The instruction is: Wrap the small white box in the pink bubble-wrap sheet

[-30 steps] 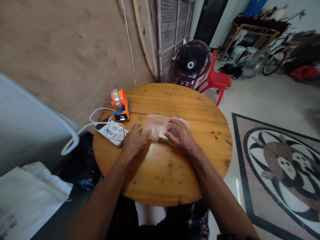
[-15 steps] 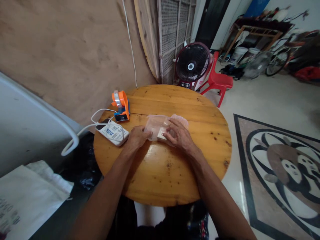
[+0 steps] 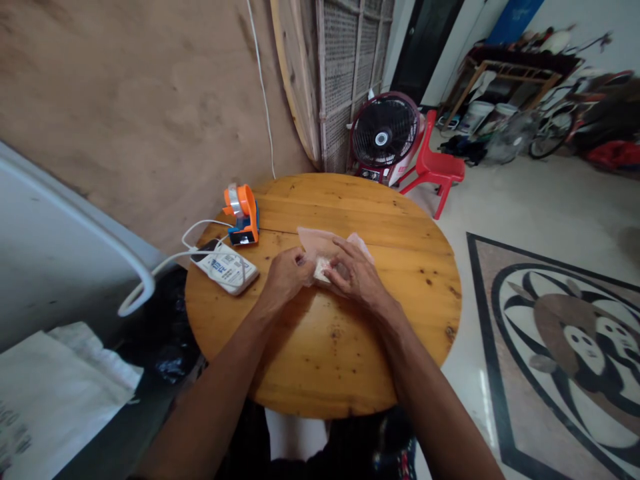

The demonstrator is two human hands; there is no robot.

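A thin, pinkish see-through sheet, which looks like bubble wrap [image 3: 320,241], lies spread on the round wooden table [image 3: 340,360]. On it rests a small whitish block [image 3: 321,269], partly covered by fingers. My left hand [image 3: 286,273] is closed at the sheet's left edge, thumb and fingers pinching it. My right hand [image 3: 359,272] curls over the block from the right, thumb and fingertips against it, and hides the sheet's right part. What the block is cannot be made out.
An orange and blue tape dispenser [image 3: 243,213] stands at the table's back left. In front of it lies a white power bank [image 3: 227,267] with white cables. Beyond the table are a floor fan [image 3: 383,130] and a red chair [image 3: 437,163].
My left hand has closed on the sheet's left edge and lifted it slightly, drawing it toward the block. My right hand stays over the block.
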